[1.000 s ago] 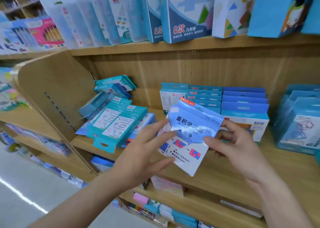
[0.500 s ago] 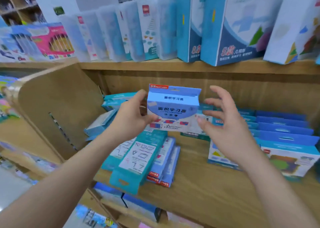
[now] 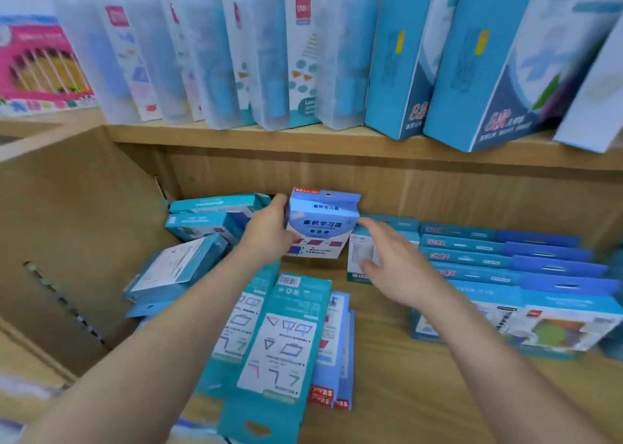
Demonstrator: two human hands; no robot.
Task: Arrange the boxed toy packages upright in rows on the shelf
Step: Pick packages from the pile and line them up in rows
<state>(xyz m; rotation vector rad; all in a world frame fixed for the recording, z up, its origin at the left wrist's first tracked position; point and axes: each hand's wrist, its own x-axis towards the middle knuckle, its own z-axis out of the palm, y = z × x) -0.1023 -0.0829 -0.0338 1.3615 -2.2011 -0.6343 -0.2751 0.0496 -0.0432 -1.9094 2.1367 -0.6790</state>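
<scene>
Since the frame half a second earlier, we noted that the light-blue package point(image 3: 322, 228) had gone lower and deeper into the shelf point(image 3: 421, 403), toward the back panel, and both hands had followed it. We found it upright, printed face toward the camera, just left of the upright row point(image 3: 505, 258) of blue packages, beside that row's rear part. Whether its base had met the shelf board we could not tell, as the lower left corner was hidden by the left hand.

The left hand point(image 3: 269, 234) gripped the package by its left edge, fingers curled round the side. In our judgement this kept it vertical while it was steered into line. The right hand point(image 3: 394, 265) was spread, fingers extended, and held nothing. It hovered over the row's left end with the index fingertip at the package's right edge; contact there could not be confirmed. We judged it was placed so as to steady the row and guide the package against it.

Left and forward of the row, several teal packages point(image 3: 286, 335) lay flat and overlapping. Further left of the row, a heap of teal boxes point(image 3: 202, 228) sat tumbled at angles. We judged these outstanding: a fresh line was only being started, and most of the task remained.
</scene>
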